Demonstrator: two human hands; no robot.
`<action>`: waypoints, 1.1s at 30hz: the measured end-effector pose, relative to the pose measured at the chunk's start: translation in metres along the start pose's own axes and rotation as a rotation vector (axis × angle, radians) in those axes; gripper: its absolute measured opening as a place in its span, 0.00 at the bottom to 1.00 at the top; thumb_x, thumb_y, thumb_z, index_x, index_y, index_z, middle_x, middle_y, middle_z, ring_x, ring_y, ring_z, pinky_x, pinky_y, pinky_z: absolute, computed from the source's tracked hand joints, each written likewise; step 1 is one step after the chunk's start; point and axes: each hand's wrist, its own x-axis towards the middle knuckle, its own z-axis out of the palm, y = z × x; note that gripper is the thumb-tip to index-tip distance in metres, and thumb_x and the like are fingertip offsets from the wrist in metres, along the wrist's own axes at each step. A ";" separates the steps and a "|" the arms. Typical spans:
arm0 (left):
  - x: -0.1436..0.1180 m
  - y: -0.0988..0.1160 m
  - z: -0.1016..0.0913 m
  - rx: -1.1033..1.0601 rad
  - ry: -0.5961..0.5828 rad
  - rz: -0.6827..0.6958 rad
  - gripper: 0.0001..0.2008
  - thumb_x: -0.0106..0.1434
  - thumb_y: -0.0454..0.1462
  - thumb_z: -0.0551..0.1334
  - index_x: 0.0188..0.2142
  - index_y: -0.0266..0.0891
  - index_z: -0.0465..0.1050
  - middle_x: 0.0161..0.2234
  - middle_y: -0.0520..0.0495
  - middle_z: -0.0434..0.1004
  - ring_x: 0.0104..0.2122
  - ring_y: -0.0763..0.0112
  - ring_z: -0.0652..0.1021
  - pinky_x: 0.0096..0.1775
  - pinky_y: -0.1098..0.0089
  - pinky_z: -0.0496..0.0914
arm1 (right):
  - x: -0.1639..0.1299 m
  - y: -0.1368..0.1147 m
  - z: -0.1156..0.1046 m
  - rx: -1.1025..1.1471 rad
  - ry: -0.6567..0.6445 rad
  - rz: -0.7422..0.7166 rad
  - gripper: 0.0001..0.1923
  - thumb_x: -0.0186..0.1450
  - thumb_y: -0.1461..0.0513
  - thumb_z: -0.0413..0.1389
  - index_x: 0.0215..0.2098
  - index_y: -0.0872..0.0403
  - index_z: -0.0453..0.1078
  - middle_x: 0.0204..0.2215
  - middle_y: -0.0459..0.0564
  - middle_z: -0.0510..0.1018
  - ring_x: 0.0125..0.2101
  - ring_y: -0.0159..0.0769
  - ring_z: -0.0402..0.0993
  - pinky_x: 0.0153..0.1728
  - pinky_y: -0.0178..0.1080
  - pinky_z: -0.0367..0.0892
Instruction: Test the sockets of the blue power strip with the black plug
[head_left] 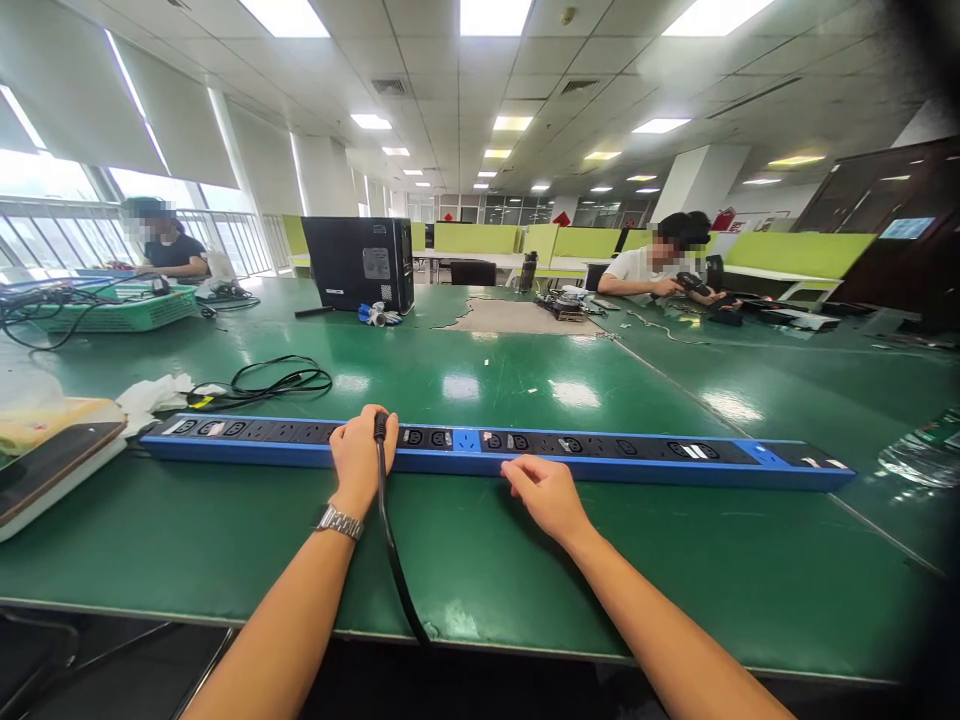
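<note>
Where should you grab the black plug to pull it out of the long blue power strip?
Probably by the plug body, from above, not the thin cable. It stands upright in the power strip, and the left hand already wraps it there.

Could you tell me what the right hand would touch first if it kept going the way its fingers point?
Probably the long blue power strip: the right hand has fingertips at its near edge, perhaps already touching.

Open office: green tables [525,560], left windows [45,200], bright ceiling panels [491,15].
</note>
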 end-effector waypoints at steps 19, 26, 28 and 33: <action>0.000 -0.004 -0.003 0.006 0.000 0.026 0.13 0.67 0.45 0.52 0.39 0.42 0.71 0.30 0.47 0.80 0.35 0.61 0.79 0.46 0.63 0.65 | 0.000 0.000 0.001 0.028 -0.016 0.035 0.19 0.61 0.49 0.52 0.21 0.53 0.69 0.16 0.45 0.71 0.17 0.30 0.63 0.21 0.33 0.58; -0.001 -0.004 0.000 0.001 0.054 -0.051 0.16 0.66 0.47 0.52 0.39 0.41 0.73 0.30 0.45 0.80 0.35 0.59 0.79 0.47 0.61 0.65 | 0.000 0.001 0.000 0.022 -0.015 0.032 0.19 0.61 0.49 0.52 0.21 0.53 0.69 0.16 0.45 0.71 0.17 0.30 0.63 0.22 0.33 0.59; -0.001 -0.005 0.001 -0.004 0.075 -0.064 0.16 0.66 0.47 0.51 0.38 0.41 0.73 0.31 0.44 0.80 0.36 0.58 0.79 0.47 0.61 0.65 | 0.000 0.001 0.000 0.019 -0.014 0.035 0.19 0.61 0.49 0.52 0.21 0.53 0.69 0.16 0.45 0.71 0.18 0.30 0.63 0.22 0.33 0.59; -0.001 -0.010 0.000 -0.011 0.111 -0.108 0.18 0.67 0.48 0.50 0.40 0.41 0.73 0.32 0.44 0.80 0.37 0.58 0.79 0.46 0.61 0.66 | 0.000 -0.001 0.000 0.017 -0.003 0.016 0.19 0.61 0.49 0.52 0.21 0.53 0.70 0.15 0.45 0.71 0.17 0.31 0.63 0.21 0.33 0.59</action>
